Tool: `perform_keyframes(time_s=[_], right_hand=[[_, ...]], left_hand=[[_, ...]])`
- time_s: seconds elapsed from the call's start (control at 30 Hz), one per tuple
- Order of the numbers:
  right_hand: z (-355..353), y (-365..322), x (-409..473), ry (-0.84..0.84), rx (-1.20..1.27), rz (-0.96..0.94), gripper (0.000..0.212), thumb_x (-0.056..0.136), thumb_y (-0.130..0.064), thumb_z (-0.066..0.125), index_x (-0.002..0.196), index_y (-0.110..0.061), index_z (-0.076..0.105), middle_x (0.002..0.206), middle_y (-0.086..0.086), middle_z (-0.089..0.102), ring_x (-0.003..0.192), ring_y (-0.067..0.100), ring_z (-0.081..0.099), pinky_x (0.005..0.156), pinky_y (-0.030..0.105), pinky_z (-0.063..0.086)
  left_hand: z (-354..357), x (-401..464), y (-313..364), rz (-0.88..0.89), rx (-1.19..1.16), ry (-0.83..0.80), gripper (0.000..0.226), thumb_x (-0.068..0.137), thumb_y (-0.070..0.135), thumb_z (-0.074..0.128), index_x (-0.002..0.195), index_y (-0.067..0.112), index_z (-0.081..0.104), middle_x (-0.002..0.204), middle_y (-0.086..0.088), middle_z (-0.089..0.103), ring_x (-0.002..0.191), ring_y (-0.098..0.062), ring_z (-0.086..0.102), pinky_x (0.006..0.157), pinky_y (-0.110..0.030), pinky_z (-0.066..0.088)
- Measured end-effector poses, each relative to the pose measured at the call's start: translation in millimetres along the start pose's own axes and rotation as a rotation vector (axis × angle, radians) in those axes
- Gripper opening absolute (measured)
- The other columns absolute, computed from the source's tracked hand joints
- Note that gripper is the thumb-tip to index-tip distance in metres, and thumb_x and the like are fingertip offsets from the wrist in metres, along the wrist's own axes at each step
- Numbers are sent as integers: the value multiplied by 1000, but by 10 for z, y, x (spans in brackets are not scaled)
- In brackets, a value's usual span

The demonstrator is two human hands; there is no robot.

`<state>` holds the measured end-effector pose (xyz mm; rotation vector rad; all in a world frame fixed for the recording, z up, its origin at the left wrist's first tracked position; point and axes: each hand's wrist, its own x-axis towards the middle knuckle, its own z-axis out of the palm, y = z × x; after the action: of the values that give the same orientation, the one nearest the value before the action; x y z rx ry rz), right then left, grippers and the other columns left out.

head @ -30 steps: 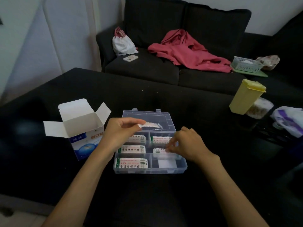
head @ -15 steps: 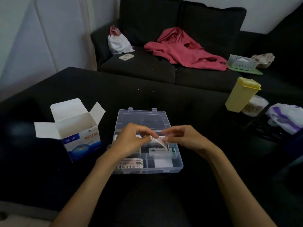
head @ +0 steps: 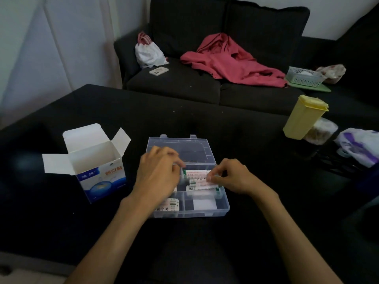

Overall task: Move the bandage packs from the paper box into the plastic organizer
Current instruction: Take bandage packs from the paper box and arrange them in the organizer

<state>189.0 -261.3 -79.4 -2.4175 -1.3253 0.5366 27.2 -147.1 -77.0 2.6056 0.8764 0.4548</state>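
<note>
Head camera looks down at a dark black surface (head: 205, 124) with two bare hands over a clear plastic organizer box (head: 222, 210) with small compartments. Its see-through lid (head: 180, 148) lies flat and open at the far side.

The left hand (head: 158, 177) hangs over the left side of the organizer with its fingers curled down. It hides what is under it, so I cannot tell if it holds a pack. The right hand (head: 231, 177) pinches the right end of a white bandage pack with green and red print (head: 198, 182) with its fingertips. That pack sits over the middle compartment on the right side. Another white bandage pack (head: 196, 173) lies just behind it in the far right compartment. One more white pack with dark letters (head: 169, 206) lies in the near left compartment, partly under the left wrist. The near right compartment shows a plain white patch (head: 205, 204).

The white and blue paper box (head: 98, 171) stands on the surface to the left of the organizer, near it but apart. Its top flaps are open, and I can see only its white inner walls.

A tall yellow plastic container with a lid (head: 303, 117) stands far to the right. Behind the surface is a dark sofa (head: 174, 85) with a red cloth (head: 231, 62) and a white bag (head: 149, 52) on it.
</note>
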Motion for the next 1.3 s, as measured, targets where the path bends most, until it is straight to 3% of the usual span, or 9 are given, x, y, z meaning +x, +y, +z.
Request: perform_keyframes(time_s=[0.23, 0.3, 0.53, 0.67, 0.83, 1.0, 1.17, 1.23, 1.3], right_hand=[[131, -32, 43, 103, -214, 26, 17, 81, -44, 68, 93, -34, 71, 92, -12, 47, 107, 14, 42, 90, 33, 27], [143, -9, 47, 123, -229, 53, 13, 78, -42, 71, 86, -32, 72, 100, -9, 56, 110, 14, 44, 95, 34, 28], [145, 22, 82, 80, -173, 83, 19, 74, -36, 76, 62, -33, 62, 81, -13, 57, 88, 9, 51, 96, 37, 40], [12, 69, 65, 52, 12, 80, 15, 84, -32, 68, 74, -38, 59, 84, -10, 58, 72, 5, 51, 77, 29, 50], [-76, 100, 12, 80, 96, 104, 17, 86, -28, 66, 74, -37, 58, 82, -13, 57, 76, 4, 53, 76, 25, 49], [99, -43, 6, 161, -298, 17, 11, 80, -42, 69, 90, -36, 68, 99, -8, 42, 97, 10, 36, 87, 28, 34], [147, -93, 24, 72, -368, 10, 19, 81, -47, 67, 97, -37, 69, 98, -9, 40, 95, 11, 32, 86, 29, 27], [97, -98, 14, 107, -307, -8, 14, 81, -44, 68, 93, -36, 68, 91, -12, 42, 93, 9, 38, 90, 30, 33], [15, -116, 16, 169, -155, -23, 9, 82, -40, 68, 88, -34, 65, 78, -18, 43, 82, 3, 45, 87, 30, 42]], left_hand=[[118, -82, 22, 47, 196, -130, 36, 97, 36, 36, 96, 28, 71, 152, 11, 30, 141, -11, 15, 118, -41, 1], [127, -85, 36, 52, 214, -162, 39, 98, 38, 34, 98, 26, 71, 155, 9, 25, 143, -12, 11, 119, -42, -3], [170, -97, 105, 55, 230, -245, 45, 100, 41, 30, 96, 21, 70, 159, 7, 16, 146, -13, 0, 116, -42, -10], [192, -95, 124, 65, 219, -267, 46, 100, 40, 29, 94, 19, 69, 158, 5, 17, 146, -14, 1, 118, -43, -8], [223, -94, 155, 79, 211, -264, 45, 99, 42, 30, 94, 20, 70, 158, 5, 18, 146, -15, 2, 118, -42, -7], [191, -99, 146, 74, 219, -279, 42, 99, 41, 32, 90, 23, 68, 158, 6, 16, 146, -16, 2, 117, -43, -7], [180, -113, 124, 98, 226, -279, 41, 100, 40, 32, 100, 22, 69, 158, 7, 17, 146, -15, 2, 116, -40, -9], [167, -113, 119, 95, 226, -294, 39, 99, 40, 34, 97, 23, 69, 157, 5, 21, 145, -15, 5, 117, -41, -4], [102, -115, 123, 49, 171, -223, 32, 97, 39, 40, 93, 24, 68, 149, 4, 37, 139, -14, 24, 114, -38, 17]])
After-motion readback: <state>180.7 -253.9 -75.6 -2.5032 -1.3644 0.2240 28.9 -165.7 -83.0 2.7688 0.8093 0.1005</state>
